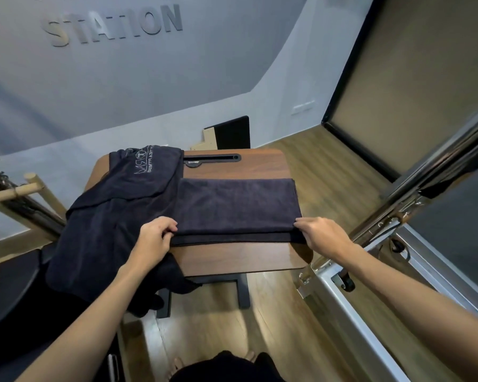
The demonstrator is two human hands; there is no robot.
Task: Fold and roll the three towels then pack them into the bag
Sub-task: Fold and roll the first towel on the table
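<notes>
Wood desk (232, 260) carries two dark towels: loose one (113, 216) draped off left side (white logo), folded one (235, 208) centre. Left hand (155, 238) and right hand (323, 235) each pinch its near corners.

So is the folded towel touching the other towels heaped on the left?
Touching: in the head view, the folded towel's left end lies against the heaped towels, with no table showing between.

Dark navy towel (235, 205), walnut-brown wood-grain table (249, 257).
</notes>
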